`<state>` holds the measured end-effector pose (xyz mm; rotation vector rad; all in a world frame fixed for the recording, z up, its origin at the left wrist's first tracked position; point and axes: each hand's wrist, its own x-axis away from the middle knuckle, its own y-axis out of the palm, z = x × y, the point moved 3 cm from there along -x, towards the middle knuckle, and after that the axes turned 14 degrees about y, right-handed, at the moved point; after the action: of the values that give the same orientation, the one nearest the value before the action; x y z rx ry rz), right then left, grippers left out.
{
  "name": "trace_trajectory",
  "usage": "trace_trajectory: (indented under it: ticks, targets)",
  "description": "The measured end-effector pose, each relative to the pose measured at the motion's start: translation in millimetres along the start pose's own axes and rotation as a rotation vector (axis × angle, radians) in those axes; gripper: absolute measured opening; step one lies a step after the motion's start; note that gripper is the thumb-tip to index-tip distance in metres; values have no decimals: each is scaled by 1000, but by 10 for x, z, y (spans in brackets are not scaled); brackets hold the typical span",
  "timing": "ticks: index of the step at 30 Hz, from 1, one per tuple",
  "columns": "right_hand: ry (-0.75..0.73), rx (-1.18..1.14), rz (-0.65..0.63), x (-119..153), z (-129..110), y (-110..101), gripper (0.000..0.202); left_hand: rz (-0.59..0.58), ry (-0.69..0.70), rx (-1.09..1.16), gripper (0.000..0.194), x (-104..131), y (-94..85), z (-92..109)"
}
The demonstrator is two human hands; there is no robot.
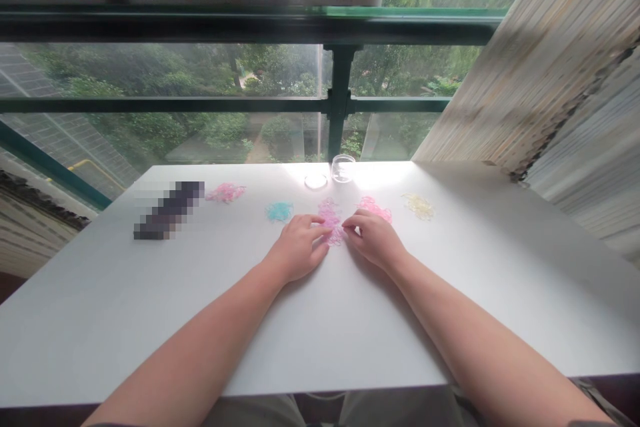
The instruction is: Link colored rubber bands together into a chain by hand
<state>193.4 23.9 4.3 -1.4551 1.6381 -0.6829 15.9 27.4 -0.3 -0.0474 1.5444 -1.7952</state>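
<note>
A pile of small purple-pink bands [330, 213] lies in the middle of the white table, between my hands. My left hand [303, 245] rests at its left side, fingers apart, the fingertips touching the pile. At the right edge of the pile, the thumb and index finger of my right hand [374, 235] are pinched together; what they hold, if anything, is too small to tell. A brighter pink pile [375, 207] lies just behind my right hand. Left of the middle is a blue pile [279, 211], and a pale yellow pile [420, 207] lies to the right.
Near the back edge of the white table [280, 340] stand a clear round container [343, 169] and a round clear lid [316, 181]. Another pink pile [227, 193] and a blurred-out dark object [170, 210] lie at the left. Window rails and a curtain [505, 73] rise behind.
</note>
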Motion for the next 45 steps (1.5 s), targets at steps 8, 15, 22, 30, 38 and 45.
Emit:
trace_trajectory:
  ticks: [8,15,22,30,38,45]
  targets:
    - [7,-45,29,-15,51,-30,15,-11,13,46,31,-13,-26,23]
    - [-40,-84,-2,10,25,-17,18,-12,40,105,34,-35,-54,45]
    - [-80,-80,-90,48,-11,39,22,-14,2,142,40,-23,-52,31]
    - [-71,-20,-144,59,-43,64,21,-9,-32,192,39,-19,-58,34]
    - [-81,4,-148,61,-52,65,23,33,-5,164,38,-27,-92,14]
    - [-78,-13,-137,56,-24,65,30,45,-24,133,38,-17,-105,-11]
